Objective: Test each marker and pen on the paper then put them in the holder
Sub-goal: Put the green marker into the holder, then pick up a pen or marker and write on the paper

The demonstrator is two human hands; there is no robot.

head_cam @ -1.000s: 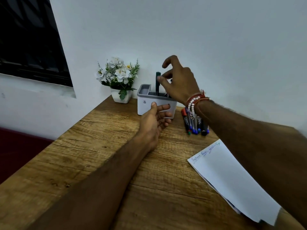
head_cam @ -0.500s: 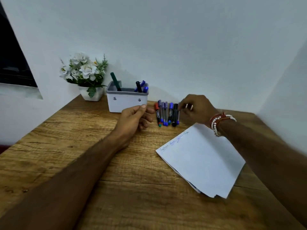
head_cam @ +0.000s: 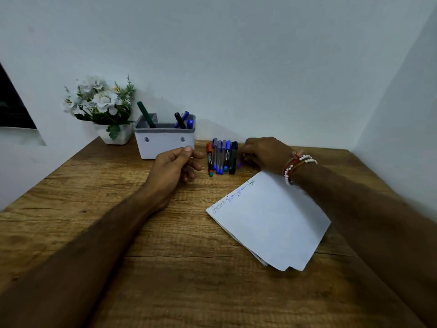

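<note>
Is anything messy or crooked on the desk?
Only small things. The paper stack lies crooked on the table, its lower sheets poking out unevenly at the near corner. The green marker leans sideways in the holder. Nothing is spilled or broken.

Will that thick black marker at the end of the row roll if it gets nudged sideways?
Probably: the thick black marker looks round-barrelled and lies flat on the wooden table. Leftward it would likely bump the blue-capped marker beside it; rightward, the right hand gripping a blue-tipped pen sits close. It looks rigid, unlikely to bend.
</note>
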